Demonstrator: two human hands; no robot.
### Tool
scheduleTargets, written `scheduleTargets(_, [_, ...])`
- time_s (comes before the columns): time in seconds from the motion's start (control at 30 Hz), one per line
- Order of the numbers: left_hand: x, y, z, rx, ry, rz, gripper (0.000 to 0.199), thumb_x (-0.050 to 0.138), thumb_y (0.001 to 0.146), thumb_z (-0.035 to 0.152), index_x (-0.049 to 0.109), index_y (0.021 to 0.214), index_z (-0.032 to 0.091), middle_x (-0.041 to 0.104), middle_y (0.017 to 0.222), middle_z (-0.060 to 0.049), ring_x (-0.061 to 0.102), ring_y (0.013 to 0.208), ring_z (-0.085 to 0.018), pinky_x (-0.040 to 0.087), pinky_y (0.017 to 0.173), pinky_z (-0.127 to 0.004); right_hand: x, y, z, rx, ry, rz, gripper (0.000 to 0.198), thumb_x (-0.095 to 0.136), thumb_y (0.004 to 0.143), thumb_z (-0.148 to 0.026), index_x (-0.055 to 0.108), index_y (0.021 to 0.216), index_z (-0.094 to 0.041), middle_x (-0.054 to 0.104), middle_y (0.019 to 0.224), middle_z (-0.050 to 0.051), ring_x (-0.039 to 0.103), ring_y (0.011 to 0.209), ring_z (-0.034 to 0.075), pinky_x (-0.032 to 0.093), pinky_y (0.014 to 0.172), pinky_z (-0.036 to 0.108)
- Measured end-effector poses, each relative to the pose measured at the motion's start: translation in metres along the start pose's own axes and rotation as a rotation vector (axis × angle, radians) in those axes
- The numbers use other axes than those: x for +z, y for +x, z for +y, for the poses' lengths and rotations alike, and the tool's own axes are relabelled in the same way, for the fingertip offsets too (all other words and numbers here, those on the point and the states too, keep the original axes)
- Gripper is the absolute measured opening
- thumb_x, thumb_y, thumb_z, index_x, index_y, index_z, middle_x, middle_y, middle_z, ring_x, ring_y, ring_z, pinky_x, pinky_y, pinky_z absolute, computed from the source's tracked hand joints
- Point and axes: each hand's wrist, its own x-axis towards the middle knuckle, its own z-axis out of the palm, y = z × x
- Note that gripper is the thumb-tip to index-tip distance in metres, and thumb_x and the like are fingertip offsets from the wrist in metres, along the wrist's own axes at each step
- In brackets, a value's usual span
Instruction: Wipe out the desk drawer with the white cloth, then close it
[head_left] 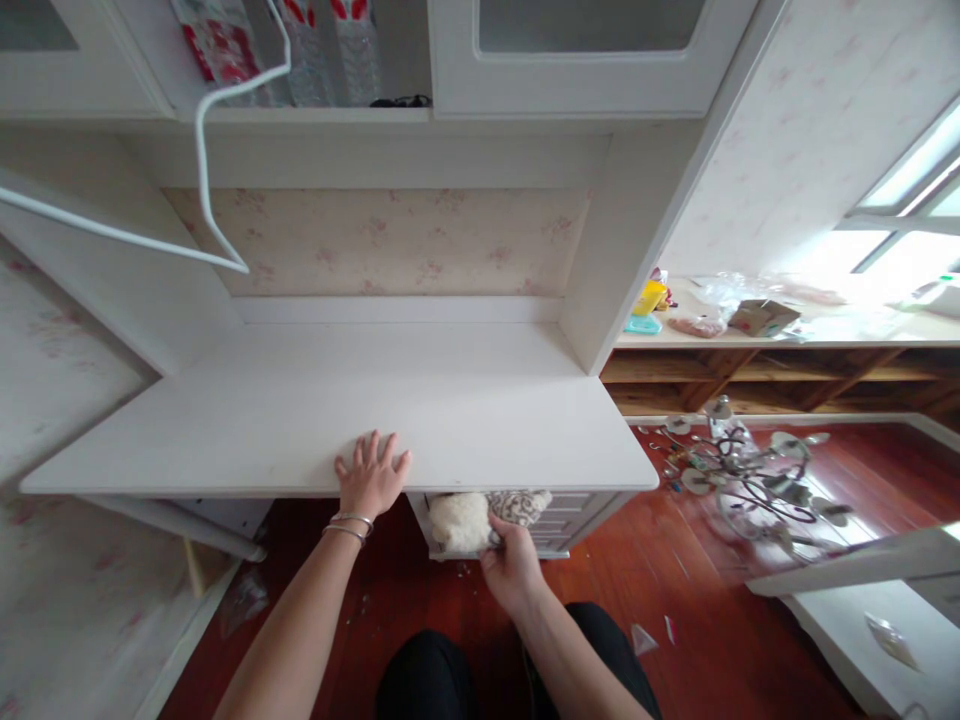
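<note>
My left hand (370, 473) rests flat on the front edge of a white desktop (300, 410), fingers spread, with thin bracelets on the wrist. My right hand (511, 563) reaches below the desktop into an open white drawer (559, 545). Its fingers close on a patterned cloth (521, 505) that lies in the drawer beside a fluffy cream-coloured bundle (459, 520). My dark-trousered knees show at the bottom of the view.
A white wire hanger (202, 150) hangs at the upper left under wall cabinets (585, 60). A fallen chandelier (750, 480) lies on the red wood floor at the right. A window ledge (825, 325) carries a box and small items. Small scraps litter the floor.
</note>
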Motion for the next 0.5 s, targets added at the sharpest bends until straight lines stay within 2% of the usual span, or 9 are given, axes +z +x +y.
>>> scheduleTargets(0.13, [-0.001, -0.001, 0.002, 0.006, 0.021, 0.03, 0.058, 0.022, 0.091, 0.058, 0.041, 0.14, 0.033, 0.03, 0.152, -0.007, 0.024, 0.139, -0.034, 0.015, 0.105, -0.067, 0.021, 0.017, 0.049, 0.142, 0.012, -0.114, 0.016, 0.059, 0.077, -0.011, 0.062, 0.092, -0.013, 0.072, 0.084, 0.006, 0.068, 0.078, 0.017, 0.057, 0.065, 0.025])
scheduleTargets(0.27, [-0.004, -0.002, 0.003, 0.001, 0.025, 0.019, 0.058, 0.023, 0.091, 0.058, 0.041, 0.14, 0.034, 0.03, 0.153, -0.007, 0.023, 0.139, -0.034, 0.016, 0.106, -0.066, 0.022, 0.049, 0.081, 0.164, -0.051, -0.006, 0.012, 0.053, 0.077, -0.009, 0.061, 0.085, -0.015, 0.071, 0.076, 0.004, 0.068, 0.074, 0.016, 0.056, 0.063, 0.025])
scheduleTargets(0.37, [-0.004, -0.002, 0.003, -0.001, 0.018, 0.006, 0.058, 0.022, 0.091, 0.058, 0.04, 0.14, 0.033, 0.029, 0.153, -0.007, 0.022, 0.139, -0.034, 0.017, 0.106, -0.066, 0.005, 0.072, 0.084, 0.153, -0.097, 0.068, 0.011, 0.05, 0.076, -0.009, 0.059, 0.077, -0.016, 0.068, 0.065, 0.002, 0.067, 0.069, 0.017, 0.056, 0.062, 0.027])
scheduleTargets(0.5, [-0.003, -0.001, 0.002, 0.001, 0.012, 0.003, 0.059, 0.02, 0.091, 0.059, 0.039, 0.141, 0.034, 0.028, 0.153, -0.007, 0.022, 0.139, -0.033, 0.017, 0.105, -0.067, -0.032, 0.09, 0.06, 0.043, -0.156, 0.118, 0.014, 0.05, 0.07, -0.006, 0.057, 0.069, -0.017, 0.064, 0.057, 0.0, 0.066, 0.064, 0.017, 0.055, 0.063, 0.027])
